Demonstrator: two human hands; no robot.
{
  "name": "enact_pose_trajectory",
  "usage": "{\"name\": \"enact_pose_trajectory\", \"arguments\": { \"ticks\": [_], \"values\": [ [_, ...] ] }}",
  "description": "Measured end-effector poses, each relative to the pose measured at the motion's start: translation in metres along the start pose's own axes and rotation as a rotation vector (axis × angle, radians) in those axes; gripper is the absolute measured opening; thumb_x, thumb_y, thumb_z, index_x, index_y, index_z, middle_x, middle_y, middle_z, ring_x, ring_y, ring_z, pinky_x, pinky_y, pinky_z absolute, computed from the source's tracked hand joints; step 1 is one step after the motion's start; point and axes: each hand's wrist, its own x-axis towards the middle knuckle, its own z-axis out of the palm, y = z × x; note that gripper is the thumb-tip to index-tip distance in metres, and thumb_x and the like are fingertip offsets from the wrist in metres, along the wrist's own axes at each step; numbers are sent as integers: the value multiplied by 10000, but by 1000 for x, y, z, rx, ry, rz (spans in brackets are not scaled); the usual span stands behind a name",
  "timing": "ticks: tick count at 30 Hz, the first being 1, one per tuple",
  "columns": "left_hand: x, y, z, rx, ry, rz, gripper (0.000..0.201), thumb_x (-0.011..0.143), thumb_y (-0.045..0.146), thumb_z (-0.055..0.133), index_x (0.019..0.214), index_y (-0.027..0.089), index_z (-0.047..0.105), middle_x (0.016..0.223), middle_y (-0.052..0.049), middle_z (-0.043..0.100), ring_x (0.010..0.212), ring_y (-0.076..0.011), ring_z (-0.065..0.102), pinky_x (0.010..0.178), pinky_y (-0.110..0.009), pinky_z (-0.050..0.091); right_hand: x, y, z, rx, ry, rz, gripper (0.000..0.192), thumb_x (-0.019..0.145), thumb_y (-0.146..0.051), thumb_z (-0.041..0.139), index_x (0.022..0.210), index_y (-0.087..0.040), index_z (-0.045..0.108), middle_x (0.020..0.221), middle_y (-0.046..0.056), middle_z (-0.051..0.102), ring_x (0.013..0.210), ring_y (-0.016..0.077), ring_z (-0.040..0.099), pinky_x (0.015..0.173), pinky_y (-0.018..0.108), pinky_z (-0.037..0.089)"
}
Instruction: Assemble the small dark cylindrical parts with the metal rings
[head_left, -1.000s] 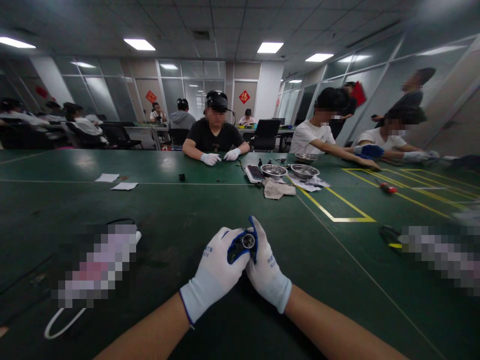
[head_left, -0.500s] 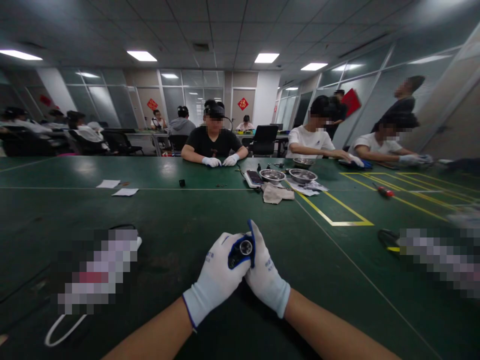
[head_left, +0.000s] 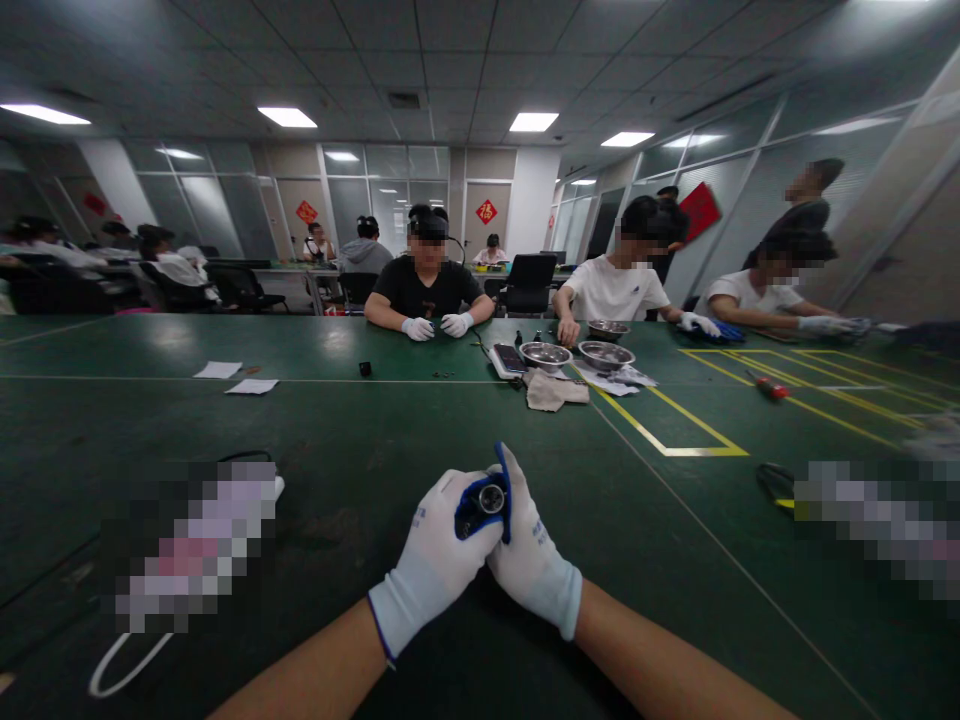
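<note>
At six o'clock, a dark part (head_left: 491, 499) shows a round, pale-rimmed end. The left hand (head_left: 448, 532) curls around it; the right hand (head_left: 527, 553) adjoins, grip hidden.

Head view: single camera, worn by the person, looks forward and down
Left hand (head_left: 444, 545), right hand (head_left: 534, 555): nearest, low in the middle, seen from above and behind
Worktop (head_left: 330, 430): viewed at a slant, up to its far edge
Ceiling (head_left: 457, 60): spans the wide view's top

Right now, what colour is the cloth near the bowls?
The cloth is beige, seen in the head view.
</note>
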Motion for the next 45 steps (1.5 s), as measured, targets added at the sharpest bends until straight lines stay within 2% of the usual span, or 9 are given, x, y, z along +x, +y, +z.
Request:
{"name": "enact_pose_trajectory", "arguments": {
  "ticks": [8,12,18,23,29,34,37,41,45],
  "values": [
    [0,2,-2,-61,-63,19,379,805,115,703,1171,214,684,1138,-66,716,1102,-240,689,1012,-425,562,-1,-3,-3,47,0,25,940,901,-184,614,1651,-278,56,1361,149,595,1255,319,636,1092,563,518],
    [1,0,-7,-59,-92,37,344,842,146,648,1180,199,684,1159,-83,711,1117,-247,683,1027,-435,552,-1,-1,-4,68,2,53,879,916,-171,564,1651,-266,91,1404,150,578,1319,306,597,1122,549,495],
    [2,-3,-7,-122,-72,103,396,883,190,608,1277,195,644,1247,-101,702,1185,-251,667,1076,-444,527,2,3,-5,113,86,181,718,927,-202,555,1594,-235,293,1354,133,615,1290,291,608,1132,542,482],
    [1,-5,-4,39,5,53,347,908,185,584,1249,195,645,1205,-103,712,1152,-257,678,1045,-459,547,6,1,-8,133,198,261,521,993,-336,537,1495,-250,428,1221,97,665,1116,253,676,1036,473,557],
    [1,-5,0,244,-103,50,431,840,146,649,1267,210,660,1202,-101,700,1140,-280,674,1050,-486,540,6,0,-10,202,254,344,520,1008,-459,522,1481,-268,423,1083,66,675,948,230,691,892,431,608],
    [-1,-9,5,222,-136,-2,582,772,200,776,1337,238,642,1320,-126,685,1246,-326,645,1114,-557,488,5,-3,-12,308,239,388,545,991,-482,558,1483,-290,424,1099,57,684,995,239,696,911,425,611],
    [-1,-10,7,113,-146,2,667,771,165,780,1403,270,598,1369,-102,684,1274,-295,646,1142,-518,479,4,-5,-12,375,200,384,557,983,-473,585,1487,-299,423,1165,62,687,1075,247,694,964,433,601],
    [1,-8,7,22,-164,-28,677,798,125,740,1436,267,565,1346,-87,708,1226,-261,686,1121,-480,510,-1,-10,-10,403,166,371,546,989,-460,585,1490,-302,435,1290,77,667,1198,262,665,1055,460,560],
    [1,-10,8,-11,-109,-60,648,805,117,733,1419,260,584,1318,-86,728,1207,-261,703,1115,-488,518,-4,-13,-8,392,141,332,532,1008,-448,563,1502,-306,426,1379,82,636,1288,263,624,1082,452,550]
  ]
}}
